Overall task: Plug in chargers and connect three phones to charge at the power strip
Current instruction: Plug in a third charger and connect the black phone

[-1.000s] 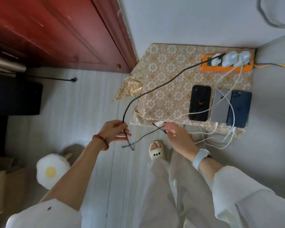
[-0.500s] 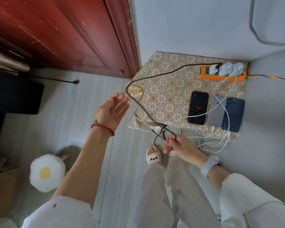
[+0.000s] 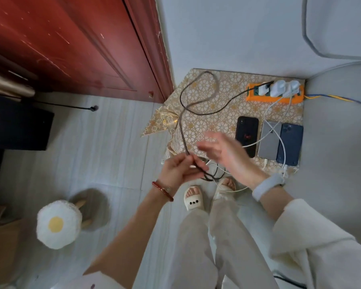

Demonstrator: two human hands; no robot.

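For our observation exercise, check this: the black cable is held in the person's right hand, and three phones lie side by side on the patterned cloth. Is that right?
Not quite. The head view shows the black cable pinched in the left hand; the right hand is open and blurred above it. The three phones do lie side by side on the patterned cloth.

We see soft, even daylight, fairly bright, no hard shadows; source direction unclear. The egg-shaped stool (image 3: 58,224) throws a diffuse shadow up-right onto the floor. Glare streaks on the red door (image 3: 71,42), and the gold tablecloth (image 3: 213,113) glints at its crumpled corner. We get heavy motion blur on the right hand (image 3: 225,151), lighter blur on the left hand (image 3: 181,170) and the black cable (image 3: 196,97). Wide-angle distortion bends the door frame and wall lines at the edges. Overall slightly soft, compressed detail.
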